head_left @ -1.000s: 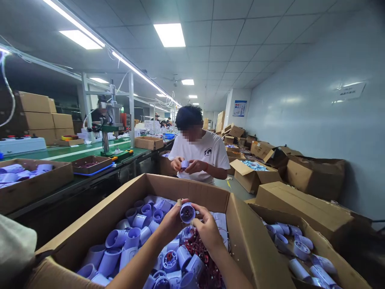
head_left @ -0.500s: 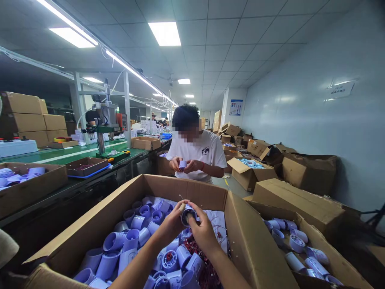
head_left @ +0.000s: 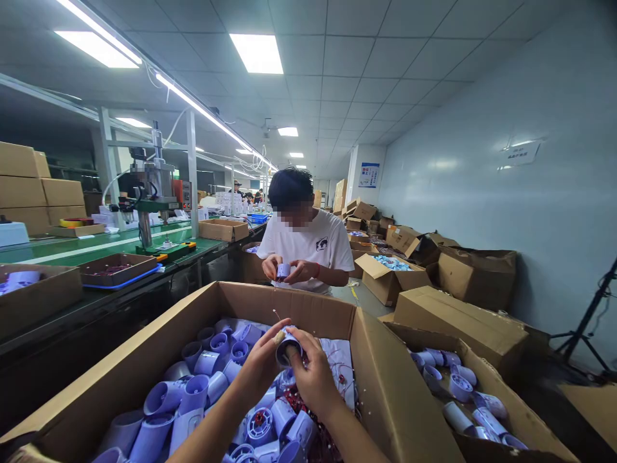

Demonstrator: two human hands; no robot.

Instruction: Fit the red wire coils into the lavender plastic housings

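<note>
Both of my hands are on one pale purple plastic cup-shaped housing (head_left: pixel 281 351), held over the big carton with its open end tilted toward me. My left hand (head_left: pixel 260 363) grips its left side, with something tan on a fingertip. My right hand (head_left: pixel 315 376) wraps the other side, its thumb reaching into the opening. A thin wire end (head_left: pixel 276 314) sticks up above the housing. Beneath lie many similar housings (head_left: pixel 164 397), and dark red wires (head_left: pixel 315 427) are bunched under my right forearm. What my thumb touches inside is hidden.
The tall cardboard carton (head_left: pixel 385 392) surrounds my work. Across it, a co-worker (head_left: pixel 308 247) holds a similar housing (head_left: pixel 283 271). Another carton of housings (head_left: pixel 525 411) stands right. A bench with a press machine (head_left: pixel 157 193) runs along the left.
The view has turned slightly to the right, so everything sits further left. My hands still hold the same housing, with my right thumb in its opening.
</note>
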